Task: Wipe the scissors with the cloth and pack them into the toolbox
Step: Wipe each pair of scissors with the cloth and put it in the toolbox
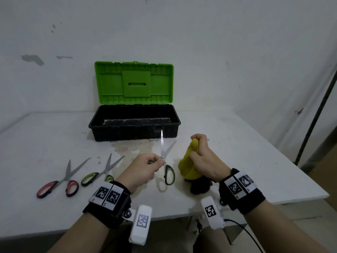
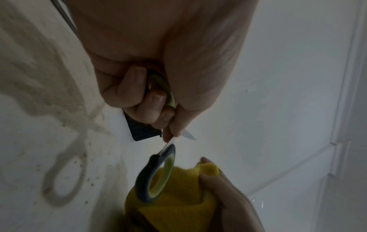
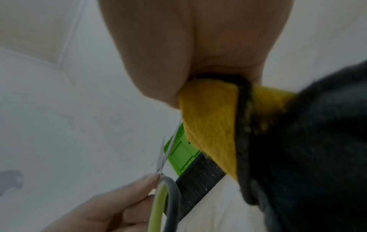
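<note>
The white surface (image 1: 237, 152) carries the toolbox (image 1: 135, 123) — green lid upright, black tray open. In front of the toolbox's right half the left hand (image 1: 144, 170) holds a pair of green-handled scissors (image 1: 165, 161) above the surface, blades apart and pointing up, its grip pinching them near the pivot with one handle loop inside the curled fingers. Just right of them the right hand's (image 1: 204, 157) grip is bunched round a yellow cloth (image 1: 188, 167). Left of the toolbox's front lie green-handled scissors (image 1: 102, 172) and — farther left — red-handled scissors (image 1: 62, 181).

One handle of the held scissors (image 1: 169, 174) is hidden inside the left hand (image 1: 144, 169); the cloth (image 3: 210, 124) is blurred in the right wrist view.
</note>
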A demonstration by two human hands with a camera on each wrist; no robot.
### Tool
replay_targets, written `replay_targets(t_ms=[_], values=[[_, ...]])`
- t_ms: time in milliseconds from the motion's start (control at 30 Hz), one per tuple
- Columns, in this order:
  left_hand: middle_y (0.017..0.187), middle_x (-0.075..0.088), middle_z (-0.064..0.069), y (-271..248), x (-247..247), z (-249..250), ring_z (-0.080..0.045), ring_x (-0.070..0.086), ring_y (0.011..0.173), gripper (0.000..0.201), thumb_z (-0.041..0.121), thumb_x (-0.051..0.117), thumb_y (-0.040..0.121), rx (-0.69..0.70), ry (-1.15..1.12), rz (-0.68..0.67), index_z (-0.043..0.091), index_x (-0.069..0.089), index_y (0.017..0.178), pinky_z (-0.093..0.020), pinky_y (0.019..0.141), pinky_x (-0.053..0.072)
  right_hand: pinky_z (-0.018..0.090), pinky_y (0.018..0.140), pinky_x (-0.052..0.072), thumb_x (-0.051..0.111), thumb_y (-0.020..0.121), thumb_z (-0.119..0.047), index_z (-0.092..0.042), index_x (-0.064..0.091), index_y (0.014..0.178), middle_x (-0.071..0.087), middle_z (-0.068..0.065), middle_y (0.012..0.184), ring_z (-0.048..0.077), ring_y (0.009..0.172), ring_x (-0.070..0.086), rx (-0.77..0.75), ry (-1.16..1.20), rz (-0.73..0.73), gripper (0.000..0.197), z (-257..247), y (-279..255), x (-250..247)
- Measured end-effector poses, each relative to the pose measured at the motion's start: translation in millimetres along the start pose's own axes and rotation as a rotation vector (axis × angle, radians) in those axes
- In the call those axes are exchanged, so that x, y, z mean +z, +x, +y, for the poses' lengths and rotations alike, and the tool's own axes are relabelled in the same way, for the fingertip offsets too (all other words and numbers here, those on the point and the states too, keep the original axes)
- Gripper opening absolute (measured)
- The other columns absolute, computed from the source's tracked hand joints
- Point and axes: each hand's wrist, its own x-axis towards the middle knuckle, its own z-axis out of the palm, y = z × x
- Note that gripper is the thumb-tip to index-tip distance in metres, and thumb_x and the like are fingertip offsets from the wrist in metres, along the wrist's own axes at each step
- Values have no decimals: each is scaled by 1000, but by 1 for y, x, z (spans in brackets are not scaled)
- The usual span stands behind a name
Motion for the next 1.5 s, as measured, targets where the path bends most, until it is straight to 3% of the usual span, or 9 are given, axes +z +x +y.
replay_targets(t_ms=[167,233,367,467,567,733,900,1200,1500], values=[[60,46,7,0,-3,2,-10,37,49,23,30,62,97,-7,16,16,9,71,93,-20,44,30,8,87,41,46,97,-12,-20,51,125,39,-2,119,4,99,48,-215,-100,9,30,0,0,4],[60,47,7,0,-3,3,-9,37,48,23,30,62,97,-12,14,18,9,71,93,-20,44,30,4,88,37,50,97,-13,-20,50,131,44,-4,121,2,101,50,-279,-94,19,35,1,-1,8],[62,48,5,-3,-1,4,-10,38,49,22,30,63,97,-15,21,12,9,71,94,-20,44,31,9,75,43,63,91,-21,-26,54,116,64,-13,101,0,90,58,-286,-13,100,27,-3,-2,9],[64,48,3,-4,1,4,-11,39,50,22,29,62,97,-13,28,-1,9,70,93,-19,43,32,5,82,37,63,91,-24,-26,67,112,59,-11,104,-1,96,54,-325,-58,160,22,-3,0,12],[63,49,3,-6,5,5,-10,40,50,21,28,62,98,-10,41,-1,10,71,92,-17,42,33,9,86,39,57,95,-24,-21,65,121,56,-5,107,6,97,54,-339,-155,145,28,-7,-1,19],[65,49,0,-6,5,4,-10,39,50,22,26,61,98,-7,66,53,7,71,94,-14,41,32,9,65,42,63,90,-29,-24,61,103,65,-10,86,6,75,58,-250,-207,190,14,-13,-4,15],[65,50,0,-8,12,8,-11,38,49,21,28,62,97,-13,44,10,10,71,92,-17,40,31,17,82,44,69,86,-31,-21,73,102,64,-7,100,6,89,56,-302,-230,181,19,-15,-2,24],[59,48,5,-8,15,12,-11,32,44,27,32,66,95,6,-41,10,6,71,91,-21,40,25,22,83,49,75,80,-37,-19,71,105,65,-6,101,9,90,60,-357,-219,224,31,-9,-7,31],[58,48,6,-11,17,10,-3,36,43,21,29,66,95,108,64,32,14,72,82,-19,48,31,24,64,50,67,89,-22,-20,73,101,61,0,85,16,71,59,-462,-299,290,13,-6,-14,31]])
